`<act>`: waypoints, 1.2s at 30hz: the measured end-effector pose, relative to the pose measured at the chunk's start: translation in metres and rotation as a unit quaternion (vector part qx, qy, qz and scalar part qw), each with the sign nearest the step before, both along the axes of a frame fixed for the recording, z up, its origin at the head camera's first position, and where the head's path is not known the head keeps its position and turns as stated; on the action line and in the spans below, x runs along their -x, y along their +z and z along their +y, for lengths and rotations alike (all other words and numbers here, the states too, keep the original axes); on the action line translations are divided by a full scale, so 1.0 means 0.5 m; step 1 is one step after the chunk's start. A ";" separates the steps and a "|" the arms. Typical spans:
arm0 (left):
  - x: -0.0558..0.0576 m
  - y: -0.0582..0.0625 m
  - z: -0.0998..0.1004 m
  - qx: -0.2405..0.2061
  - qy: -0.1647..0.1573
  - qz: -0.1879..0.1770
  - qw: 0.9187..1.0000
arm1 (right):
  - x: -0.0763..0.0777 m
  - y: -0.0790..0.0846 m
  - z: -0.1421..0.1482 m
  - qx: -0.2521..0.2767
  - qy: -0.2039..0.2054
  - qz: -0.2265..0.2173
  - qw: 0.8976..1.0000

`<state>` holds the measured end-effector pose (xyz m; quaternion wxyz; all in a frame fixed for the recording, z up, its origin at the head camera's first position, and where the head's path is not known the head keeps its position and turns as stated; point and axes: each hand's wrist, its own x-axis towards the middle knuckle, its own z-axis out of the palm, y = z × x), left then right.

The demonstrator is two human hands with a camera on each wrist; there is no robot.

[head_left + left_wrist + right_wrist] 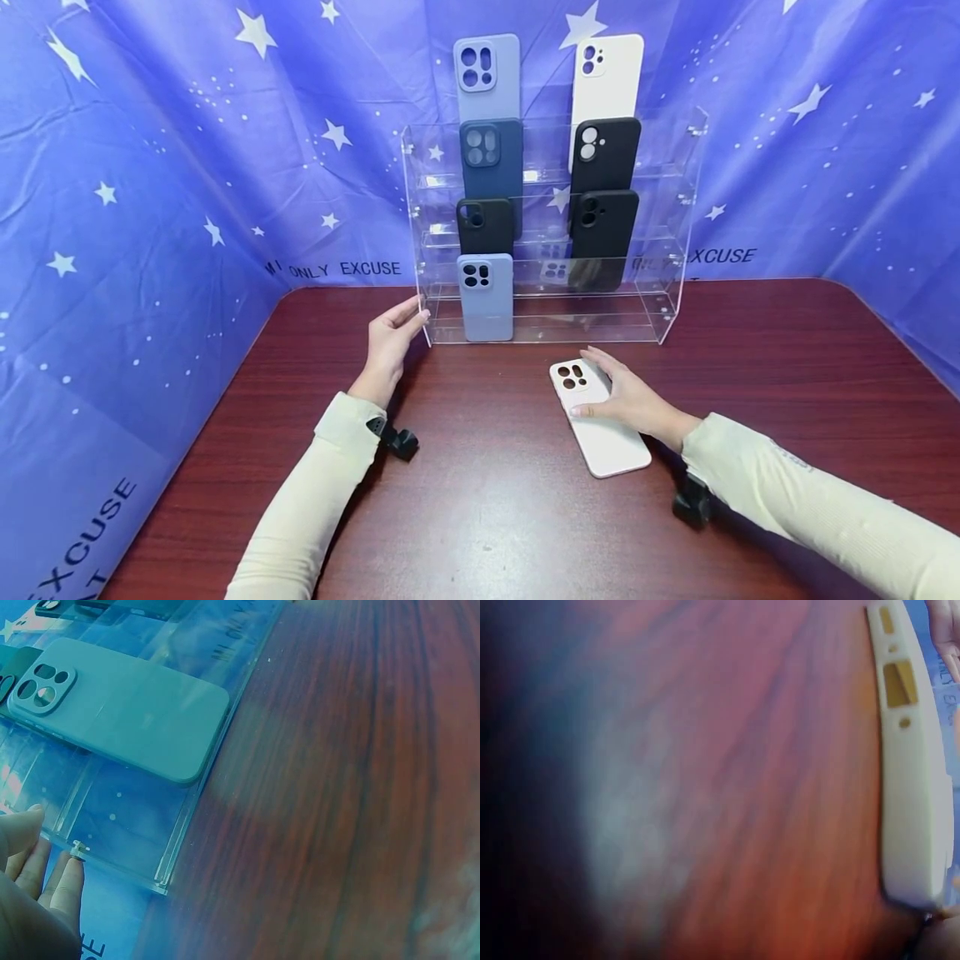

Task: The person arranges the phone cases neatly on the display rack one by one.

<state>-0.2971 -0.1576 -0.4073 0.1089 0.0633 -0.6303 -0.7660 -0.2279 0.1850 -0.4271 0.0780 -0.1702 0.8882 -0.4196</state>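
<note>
A clear acrylic display stand (543, 331) rises in tiers at the back of the table. My left hand (392, 337) holds its left side panel near the bottom, thumb in front and fingers on the outer side. On the lowest tier, close to this hand, leans a light blue phone case (489, 308), also large in the left wrist view. My right hand (626, 400) grips a white phone case (611, 450) by its long edges, camera cutouts pointing away from me, low over the table right of centre. In the right wrist view the case's cutout edge (911, 787) shows.
Upper tiers carry another light blue case (487, 96), a dark blue case (491, 171) and a black case (485, 225) on the left. On the right stand a white case (609, 92) and two black cases (606, 162). A starry blue curtain (330, 200) surrounds the reddish-brown table (465, 500).
</note>
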 end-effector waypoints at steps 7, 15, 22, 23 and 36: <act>0.001 -0.002 0.002 -0.006 -0.005 0.007 1.000 | -0.003 -0.001 -0.010 -0.055 -0.008 0.031 0.998; 0.003 -0.003 0.007 -0.011 0.000 0.005 1.000 | -0.011 0.007 -0.010 -0.086 -0.025 0.040 0.995; 0.001 -0.002 0.005 -0.013 0.001 0.005 1.000 | -0.017 0.013 -0.016 -0.105 -0.031 0.052 0.993; 0.001 -0.002 0.005 -0.011 0.002 0.006 1.000 | -0.017 0.013 -0.017 -0.108 -0.030 0.055 0.992; -0.002 -0.002 0.000 0.008 0.004 0.009 1.000 | -0.023 0.020 -0.039 -0.100 -0.028 0.137 0.985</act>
